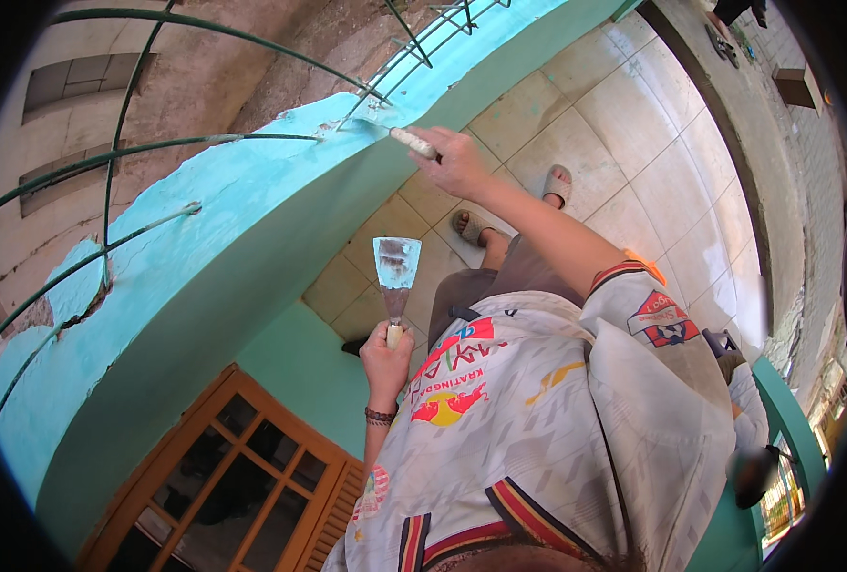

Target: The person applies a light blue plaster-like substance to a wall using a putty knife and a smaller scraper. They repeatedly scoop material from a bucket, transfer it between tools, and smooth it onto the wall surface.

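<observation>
My left hand [386, 364] is closed around the pale handle of a wide putty knife [395, 303]. Light-blue filler or paint covers much of that knife's blade, with darker metal showing through. Farther up, my right hand [458, 168] grips a second scraper [412, 143] by its whitish handle. Its blade lies against the top of a turquoise wall [252, 181], beside where green metal rods enter it; the blade's edge is hard to make out. Around that spot the coating [323, 114] is chipped and uneven.
Green bars [118, 153] of a grille stick out from the wall. A cracked, broken patch [90, 296] lies at the far left. Below are a wood-framed window [233, 467] and a tiled floor [586, 124] under my sandalled feet. Another person [750, 419] is partly visible at the right.
</observation>
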{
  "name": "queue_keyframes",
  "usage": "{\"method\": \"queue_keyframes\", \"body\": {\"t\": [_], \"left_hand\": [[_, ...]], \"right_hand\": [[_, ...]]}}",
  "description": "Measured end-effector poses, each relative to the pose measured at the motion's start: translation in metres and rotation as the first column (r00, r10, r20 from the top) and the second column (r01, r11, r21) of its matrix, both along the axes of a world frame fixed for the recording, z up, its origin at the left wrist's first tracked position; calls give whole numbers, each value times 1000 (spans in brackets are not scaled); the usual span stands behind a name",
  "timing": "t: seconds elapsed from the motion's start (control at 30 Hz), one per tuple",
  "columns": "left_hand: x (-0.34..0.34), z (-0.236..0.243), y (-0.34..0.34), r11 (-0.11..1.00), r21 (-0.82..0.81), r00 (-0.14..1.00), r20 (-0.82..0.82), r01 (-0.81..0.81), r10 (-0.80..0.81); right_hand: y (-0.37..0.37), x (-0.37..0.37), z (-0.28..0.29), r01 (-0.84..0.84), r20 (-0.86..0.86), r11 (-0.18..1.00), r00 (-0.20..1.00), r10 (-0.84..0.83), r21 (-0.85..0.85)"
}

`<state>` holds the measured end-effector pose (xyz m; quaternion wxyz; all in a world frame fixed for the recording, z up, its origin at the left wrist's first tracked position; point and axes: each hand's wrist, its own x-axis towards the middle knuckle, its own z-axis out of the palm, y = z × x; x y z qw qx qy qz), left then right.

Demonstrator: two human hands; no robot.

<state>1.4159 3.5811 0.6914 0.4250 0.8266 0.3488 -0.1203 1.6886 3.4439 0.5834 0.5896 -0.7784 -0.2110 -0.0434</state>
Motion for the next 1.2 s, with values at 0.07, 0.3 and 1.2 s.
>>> {"method": "queue_keyframes", "body": {"t": [0.07,0.3,1.2], "left_hand": [[6,0,1,1000,-4,1000,-8,-2,2],[52,-8,-6,996,-13,995,41,88,-87],[327,-45,-222,684,-155,683,-73,712,-727]], "right_hand": [[-17,0,19,39,-250,995,968,-15,92],[-111,-7,42,366,-764,717,536,358,593],[-465,-64,59,655,-934,753,304,-189,61]]}}
